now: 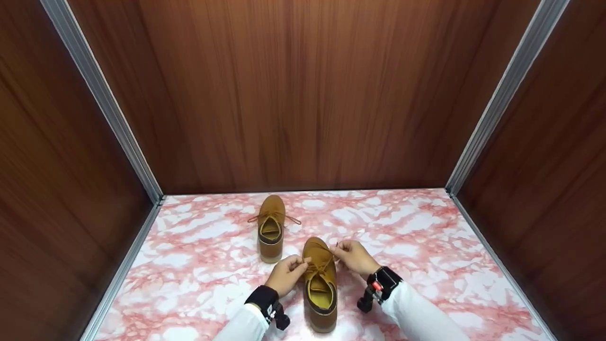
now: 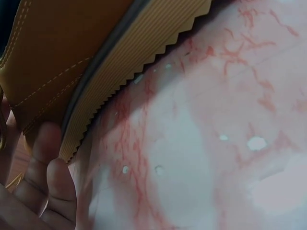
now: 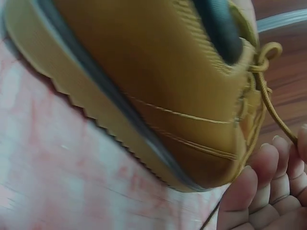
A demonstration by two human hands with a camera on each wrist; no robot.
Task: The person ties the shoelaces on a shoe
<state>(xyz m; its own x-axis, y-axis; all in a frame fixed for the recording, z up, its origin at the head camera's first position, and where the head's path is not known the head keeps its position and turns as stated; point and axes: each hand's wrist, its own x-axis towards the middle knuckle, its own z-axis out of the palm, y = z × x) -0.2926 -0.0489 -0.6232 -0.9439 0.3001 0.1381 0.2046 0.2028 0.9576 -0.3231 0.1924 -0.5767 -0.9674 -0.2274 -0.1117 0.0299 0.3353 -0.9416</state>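
Observation:
A tan lace-up shoe [image 1: 322,310] stands on the patterned surface between my hands, toe pointing away. Its shoelace [image 3: 274,111] is crossed loosely over the tongue. My right hand [image 1: 356,258] pinches one lace end out to the right of the toe; in the right wrist view the lace runs from a small loop to the thumb and fingertips. On the other side, my left hand [image 1: 285,275] has thumb and forefinger together on the lace by the eyelets. The left wrist view shows its other fingers [image 2: 61,179] beside the sole [image 2: 129,57]; the pinch itself is mostly hidden there.
The matching tan shoe [image 1: 271,248] stands farther back and to the left, its lace tied in a bow with loops out to both sides. Brown wood-grain panels [image 1: 303,104] with metal edge strips enclose the red-and-white marbled surface [image 1: 402,227] at the back and sides.

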